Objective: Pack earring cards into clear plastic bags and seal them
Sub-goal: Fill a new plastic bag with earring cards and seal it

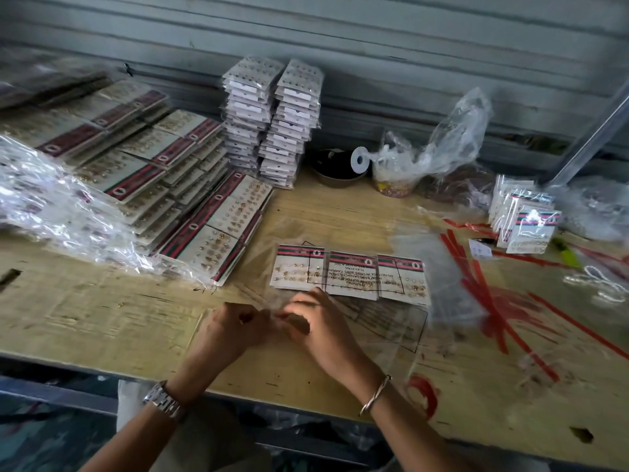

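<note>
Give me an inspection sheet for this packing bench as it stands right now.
Surface: wooden bench top, scuffed and marked.
Job's things: three earring cards side by side, apparently inside a clear bag with warning print; card stacks left, white stacks at back, bagged pile right.
Clutter: red strips scattered right; dark bowl, crumpled plastic bag at back.
Grips: left hand and right hand both pinch the clear bag's near edge.
Cables: nothing seen; a white string lies right.
Surroundings: grey ribbed wall behind.
</note>
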Demonstrator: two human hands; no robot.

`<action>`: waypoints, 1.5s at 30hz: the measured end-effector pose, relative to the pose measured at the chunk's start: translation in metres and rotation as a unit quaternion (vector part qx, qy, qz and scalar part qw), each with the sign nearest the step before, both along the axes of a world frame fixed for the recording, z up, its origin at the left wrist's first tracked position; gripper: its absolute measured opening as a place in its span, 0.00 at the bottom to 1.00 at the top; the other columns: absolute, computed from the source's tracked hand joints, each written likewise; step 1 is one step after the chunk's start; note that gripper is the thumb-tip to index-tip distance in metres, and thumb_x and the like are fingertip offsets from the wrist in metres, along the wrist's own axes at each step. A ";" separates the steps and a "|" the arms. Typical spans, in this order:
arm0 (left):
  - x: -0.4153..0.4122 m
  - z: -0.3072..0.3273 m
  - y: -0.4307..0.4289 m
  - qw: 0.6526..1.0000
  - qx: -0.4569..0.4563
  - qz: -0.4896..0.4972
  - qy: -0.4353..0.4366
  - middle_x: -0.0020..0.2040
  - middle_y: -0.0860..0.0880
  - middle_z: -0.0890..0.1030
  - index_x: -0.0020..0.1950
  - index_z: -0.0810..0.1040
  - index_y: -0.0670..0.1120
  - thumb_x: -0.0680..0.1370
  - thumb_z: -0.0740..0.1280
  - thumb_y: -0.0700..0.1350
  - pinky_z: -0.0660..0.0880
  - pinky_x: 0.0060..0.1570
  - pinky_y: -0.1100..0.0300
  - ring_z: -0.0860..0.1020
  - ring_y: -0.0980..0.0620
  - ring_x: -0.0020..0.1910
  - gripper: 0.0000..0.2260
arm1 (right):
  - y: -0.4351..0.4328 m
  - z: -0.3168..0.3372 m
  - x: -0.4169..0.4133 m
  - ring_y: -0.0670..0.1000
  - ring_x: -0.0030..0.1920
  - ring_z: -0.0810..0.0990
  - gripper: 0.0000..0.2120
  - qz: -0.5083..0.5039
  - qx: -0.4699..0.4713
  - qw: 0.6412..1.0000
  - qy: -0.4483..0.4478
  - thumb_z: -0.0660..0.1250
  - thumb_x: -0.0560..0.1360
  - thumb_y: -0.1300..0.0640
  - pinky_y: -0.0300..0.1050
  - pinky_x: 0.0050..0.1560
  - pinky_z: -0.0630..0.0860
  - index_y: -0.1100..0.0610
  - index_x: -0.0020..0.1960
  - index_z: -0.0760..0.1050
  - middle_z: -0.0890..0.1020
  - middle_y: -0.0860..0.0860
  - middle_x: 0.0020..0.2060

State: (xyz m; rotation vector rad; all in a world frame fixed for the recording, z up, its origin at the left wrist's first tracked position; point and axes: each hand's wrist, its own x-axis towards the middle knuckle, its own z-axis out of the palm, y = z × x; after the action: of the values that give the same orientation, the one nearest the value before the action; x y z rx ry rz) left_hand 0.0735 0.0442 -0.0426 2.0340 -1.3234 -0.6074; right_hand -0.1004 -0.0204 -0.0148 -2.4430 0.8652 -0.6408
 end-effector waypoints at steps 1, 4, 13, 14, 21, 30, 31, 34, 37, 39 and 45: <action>0.001 -0.001 0.000 1.000 0.007 0.006 0.018 0.32 0.55 0.81 0.35 0.81 0.53 0.74 0.70 0.53 0.73 0.33 0.54 0.79 0.56 0.33 0.10 | 0.002 0.000 0.004 0.49 0.52 0.73 0.13 -0.002 -0.003 1.000 -0.006 0.68 0.76 0.49 0.47 0.51 0.73 0.57 0.54 0.81 0.81 0.49 0.48; -0.004 0.008 -0.002 0.995 0.038 0.026 0.086 0.28 0.61 0.79 0.32 0.82 0.63 0.75 0.69 0.55 0.67 0.30 0.61 0.75 0.60 0.28 0.11 | 0.005 0.002 0.012 0.50 0.51 0.73 0.11 -0.009 -0.004 1.000 -0.012 0.69 0.75 0.52 0.49 0.50 0.74 0.57 0.54 0.82 0.81 0.50 0.47; -0.010 0.018 -0.005 0.974 0.057 0.069 0.206 0.18 0.58 0.71 0.30 0.82 0.65 0.76 0.69 0.53 0.59 0.20 0.70 0.67 0.62 0.17 0.15 | 0.004 0.009 0.017 0.52 0.52 0.72 0.06 0.008 -0.080 0.994 0.072 0.70 0.73 0.62 0.46 0.47 0.73 0.58 0.50 0.81 0.80 0.51 0.47; -0.009 0.017 -0.005 0.975 0.058 0.065 0.205 0.18 0.56 0.70 0.31 0.83 0.62 0.76 0.69 0.53 0.58 0.20 0.69 0.65 0.60 0.17 0.13 | 0.004 0.010 0.017 0.51 0.51 0.72 0.06 0.009 -0.086 0.993 0.082 0.71 0.72 0.64 0.45 0.46 0.72 0.58 0.48 0.80 0.80 0.50 0.46; -0.010 0.014 -0.004 0.984 0.055 0.048 0.164 0.21 0.54 0.64 0.36 0.86 0.45 0.75 0.71 0.50 0.56 0.20 0.68 0.59 0.59 0.20 0.12 | 0.002 0.008 0.016 0.53 0.54 0.72 0.19 0.034 -0.071 0.989 0.121 0.65 0.66 0.78 0.44 0.52 0.71 0.62 0.52 0.78 0.79 0.54 0.51; -0.009 0.015 -0.006 0.982 0.059 0.059 0.172 0.18 0.54 0.67 0.31 0.83 0.49 0.75 0.69 0.47 0.58 0.19 0.68 0.62 0.60 0.18 0.12 | 0.005 -0.007 0.026 0.49 0.43 0.81 0.23 0.038 -0.122 0.983 0.128 0.83 0.46 0.67 0.35 0.44 0.76 0.57 0.37 0.79 0.82 0.50 0.38; -0.009 0.016 -0.006 0.980 0.062 0.057 0.178 0.18 0.54 0.68 0.32 0.83 0.50 0.76 0.69 0.47 0.58 0.19 0.68 0.62 0.60 0.18 0.12 | 0.006 -0.006 0.029 0.48 0.39 0.81 0.23 0.041 -0.123 0.984 0.125 0.84 0.44 0.64 0.34 0.41 0.75 0.56 0.34 0.79 0.81 0.49 0.35; -0.009 0.016 -0.006 0.976 0.067 0.060 0.198 0.18 0.54 0.67 0.33 0.84 0.48 0.77 0.68 0.46 0.57 0.19 0.67 0.61 0.60 0.18 0.13 | 0.007 -0.013 0.033 0.49 0.39 0.81 0.20 0.037 -0.152 0.982 0.106 0.84 0.47 0.64 0.36 0.41 0.75 0.57 0.36 0.80 0.81 0.49 0.35; -0.010 0.017 -0.007 0.971 0.064 0.075 0.216 0.19 0.54 0.66 0.34 0.83 0.42 0.77 0.68 0.45 0.56 0.19 0.66 0.60 0.59 0.18 0.14 | 0.011 -0.020 0.027 0.50 0.44 0.78 0.18 0.037 -0.192 0.975 0.107 0.80 0.57 0.65 0.38 0.47 0.74 0.59 0.43 0.79 0.80 0.51 0.41; -0.011 0.016 -0.007 0.970 0.058 0.076 0.222 0.19 0.54 0.66 0.36 0.83 0.39 0.78 0.67 0.45 0.56 0.19 0.66 0.60 0.59 0.18 0.14 | 0.014 -0.019 0.024 0.50 0.46 0.77 0.18 0.034 -0.210 0.971 0.111 0.80 0.58 0.64 0.39 0.48 0.75 0.59 0.46 0.79 0.80 0.52 0.43; -0.012 0.013 -0.007 0.972 0.030 0.085 0.217 0.20 0.54 0.71 0.37 0.84 0.40 0.79 0.67 0.44 0.61 0.23 0.65 0.65 0.61 0.19 0.13 | 0.020 -0.020 0.021 0.48 0.48 0.75 0.19 0.037 -0.203 0.972 0.112 0.81 0.60 0.61 0.36 0.50 0.76 0.56 0.47 0.78 0.79 0.50 0.45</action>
State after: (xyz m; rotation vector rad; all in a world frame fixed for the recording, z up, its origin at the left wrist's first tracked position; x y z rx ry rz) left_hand 0.0613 0.0370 -0.0295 1.8925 -0.8745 -0.9569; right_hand -0.0798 -0.0002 -0.0343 -2.9479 0.7833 -0.5677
